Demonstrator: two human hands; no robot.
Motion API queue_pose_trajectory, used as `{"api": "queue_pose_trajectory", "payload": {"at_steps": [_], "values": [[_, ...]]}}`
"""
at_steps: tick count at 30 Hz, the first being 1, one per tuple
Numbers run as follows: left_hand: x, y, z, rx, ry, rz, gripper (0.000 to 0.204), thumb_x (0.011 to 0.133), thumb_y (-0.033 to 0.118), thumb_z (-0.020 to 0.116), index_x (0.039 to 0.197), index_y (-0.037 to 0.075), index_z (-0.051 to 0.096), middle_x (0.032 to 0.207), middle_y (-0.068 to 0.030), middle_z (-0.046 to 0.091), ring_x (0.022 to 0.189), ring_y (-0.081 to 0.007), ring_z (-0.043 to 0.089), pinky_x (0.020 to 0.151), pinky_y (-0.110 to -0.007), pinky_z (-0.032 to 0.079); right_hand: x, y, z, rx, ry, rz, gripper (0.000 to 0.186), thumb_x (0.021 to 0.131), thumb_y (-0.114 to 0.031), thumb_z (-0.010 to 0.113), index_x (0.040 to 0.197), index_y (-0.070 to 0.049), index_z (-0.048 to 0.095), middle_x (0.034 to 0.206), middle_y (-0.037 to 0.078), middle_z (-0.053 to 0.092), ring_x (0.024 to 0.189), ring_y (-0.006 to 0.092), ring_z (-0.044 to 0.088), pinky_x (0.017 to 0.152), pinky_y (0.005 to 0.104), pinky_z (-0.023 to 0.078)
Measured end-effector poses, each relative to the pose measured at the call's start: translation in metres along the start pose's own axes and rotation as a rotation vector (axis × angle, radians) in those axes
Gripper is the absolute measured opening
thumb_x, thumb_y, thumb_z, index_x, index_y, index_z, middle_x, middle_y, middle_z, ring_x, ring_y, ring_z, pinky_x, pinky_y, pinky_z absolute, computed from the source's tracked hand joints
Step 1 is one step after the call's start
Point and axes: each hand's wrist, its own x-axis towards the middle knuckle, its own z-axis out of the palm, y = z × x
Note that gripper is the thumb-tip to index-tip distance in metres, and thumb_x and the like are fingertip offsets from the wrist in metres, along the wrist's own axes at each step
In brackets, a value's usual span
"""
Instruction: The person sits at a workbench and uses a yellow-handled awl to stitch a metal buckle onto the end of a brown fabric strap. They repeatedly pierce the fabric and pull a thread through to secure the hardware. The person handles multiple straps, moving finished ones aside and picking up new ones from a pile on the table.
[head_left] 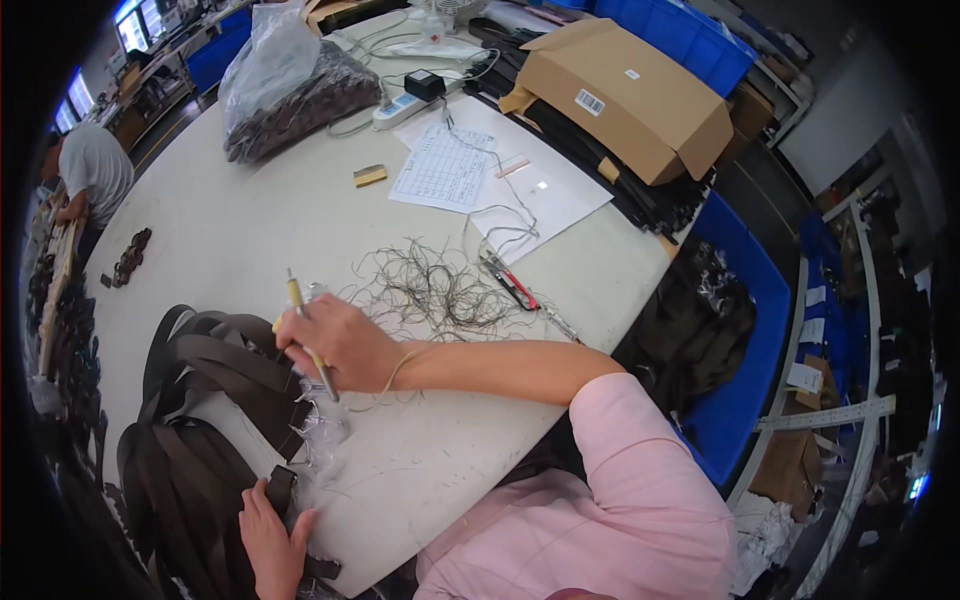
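My right hand point(345, 345) is closed around a slim pen-shaped tool point(295, 292) with a yellowish handle and metal ends, held above the table. A thin pale cord hangs by that wrist. Under the tool lie clear plastic-wrapped pieces point(322, 432) along the ends of dark brown straps. My left hand point(272, 540) lies with its fingers stretched out against the strap ends, next to a short folded strap end point(283, 487). The large bundle of looped dark straps point(185, 460) spreads to the left of both hands.
Loose threads point(440, 290) lie tangled beyond my right arm, with red-handled snips point(512, 282) beside them. Further off are paper sheets point(445, 170), a power strip point(400, 108), a plastic bag of dark pieces point(290, 95) and a cardboard box point(625, 95). A blue bin point(765, 340) stands right.
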Motion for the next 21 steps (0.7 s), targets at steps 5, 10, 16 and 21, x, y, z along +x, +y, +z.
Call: {"api": "queue_pose_trajectory", "payload": {"at_steps": [5, 10, 16, 21], "values": [[0.041, 0.043, 0.008, 0.104, 0.007, 0.010, 0.040, 0.095, 0.021, 0.066, 0.125, -0.004, 0.056, 0.102, -0.0157, 0.060, 0.098, -0.0364, 0.058, 0.086, -0.046, 0.045, -0.041, -0.065, 0.034, 0.156, -0.192, 0.037, 0.035, 0.078, -0.004, 0.072, 0.106, -0.001, 0.052, 0.086, 0.009, 0.058, 0.078, 0.0301, 0.058, 0.074, 0.0404, 0.048], [0.070, 0.063, 0.045, 0.061, 0.213, 0.129, 0.030, 0.089, 0.010, 0.065, 0.115, -0.002, 0.060, 0.092, -0.0131, 0.054, 0.092, -0.0344, 0.055, 0.086, -0.044, 0.043, -0.061, -0.064, 0.040, 0.176, -0.179, -0.039, 0.036, 0.079, -0.005, 0.071, 0.109, 0.002, 0.053, 0.088, 0.012, 0.058, 0.081, 0.0319, 0.058, 0.074, 0.0418, 0.048], [0.087, 0.027, 0.039, -0.736, -0.050, 0.026, 0.013, 0.098, 0.011, 0.067, 0.103, 0.000, 0.062, 0.093, -0.0051, 0.067, 0.081, -0.0187, 0.061, 0.075, -0.029, 0.045, -0.061, -0.043, 0.037, 0.117, -0.318, 0.061, 0.031, 0.081, -0.005, 0.067, 0.107, 0.001, 0.052, 0.090, 0.016, 0.060, 0.082, 0.0335, 0.061, 0.079, 0.0449, 0.050], [0.080, -0.020, 0.029, -1.317, -0.150, -0.110, 0.016, 0.102, 0.017, 0.069, 0.103, 0.001, 0.066, 0.095, 0.0013, 0.065, 0.087, -0.0064, 0.058, 0.078, -0.024, 0.047, -0.043, -0.053, 0.029, 0.175, -0.366, 0.048, 0.034, 0.075, 0.002, 0.070, 0.101, -0.003, 0.050, 0.094, 0.012, 0.062, 0.081, 0.0320, 0.062, 0.079, 0.0429, 0.050]]}}
